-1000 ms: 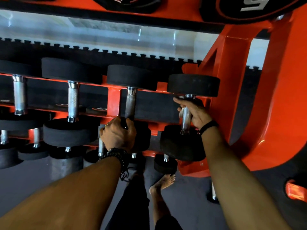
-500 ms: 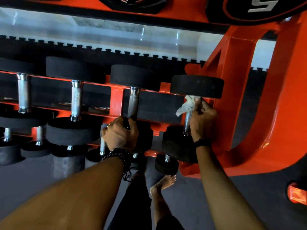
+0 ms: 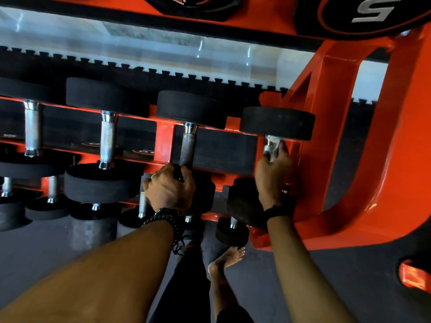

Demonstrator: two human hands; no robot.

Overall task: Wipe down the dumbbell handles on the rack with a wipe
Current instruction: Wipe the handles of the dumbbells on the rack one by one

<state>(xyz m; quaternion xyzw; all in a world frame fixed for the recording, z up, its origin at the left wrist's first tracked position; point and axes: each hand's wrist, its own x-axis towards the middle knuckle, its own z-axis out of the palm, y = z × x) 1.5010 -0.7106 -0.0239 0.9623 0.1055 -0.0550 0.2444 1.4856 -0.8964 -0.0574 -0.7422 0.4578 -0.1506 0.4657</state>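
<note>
Head view: since half a second ago, wipe (image 3: 273,148) no longer fluffed out above right hand (image 3: 272,174), now bunched under curled fingers (image 3: 283,148) round rightmost dumbbell handle (image 3: 268,142), close under far head. Left hand (image 3: 171,188) still gripping neighbouring handle (image 3: 187,148). Orange rack (image 3: 331,127), toothed black mat (image 3: 163,73), grey floor (image 3: 303,276), bare foot (image 3: 229,257). Overhead, big silver "S" (image 3: 373,9).

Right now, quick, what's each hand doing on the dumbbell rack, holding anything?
Left hand: closed around the lower end of a dumbbell handle.
Right hand: closed around the end dumbbell's handle, with the white wipe under its fingers.
</note>
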